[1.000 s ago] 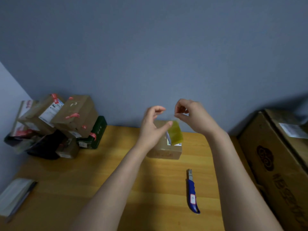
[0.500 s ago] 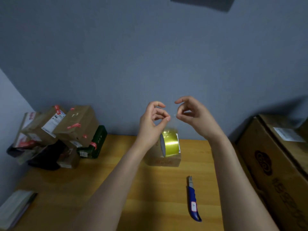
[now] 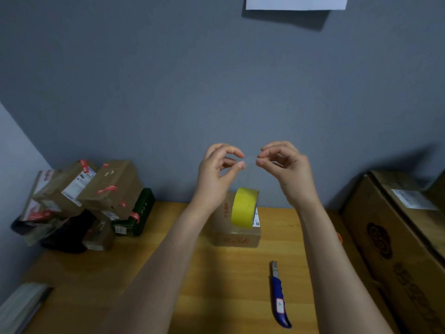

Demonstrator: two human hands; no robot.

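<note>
Head view.

1. Left hand [image 3: 216, 174]: raised above the far side of the bench [image 3: 228, 285], in front of the grey wall [image 3: 168, 92]. The fingers [image 3: 237, 153] are curled, with thumb and forefinger pinching one end of the tape strip [image 3: 251, 160].
2. Right hand [image 3: 286, 169]: level with the left and just beside it. The fingers [image 3: 265, 150] are curled, with thumb and forefinger pinching the other end of the strip.
3. Tape strip: clear, faint and short, spanning the small gap between the two pinches.
4. Tape roll [image 3: 244, 207]: yellow, on edge, below the hands and over the small carton [image 3: 237, 238]. Whether it touches the carton cannot be told.
5. Small carton: brown, on the bench near the wall, between the forearms.
6. Utility knife [image 3: 279, 297]: blue handle, flat on the bench, nearer than the carton and beside the right forearm.
7. Parcel pile [image 3: 103, 189]: brown boxes with red tape, stacked at the far left corner.
8. Large carton [image 3: 397, 237]: at the right edge.
9. Paper sheet [image 3: 296, 2]: white, high on the wall.
10. Flat packet [image 3: 21, 304]: at the near left.
</note>
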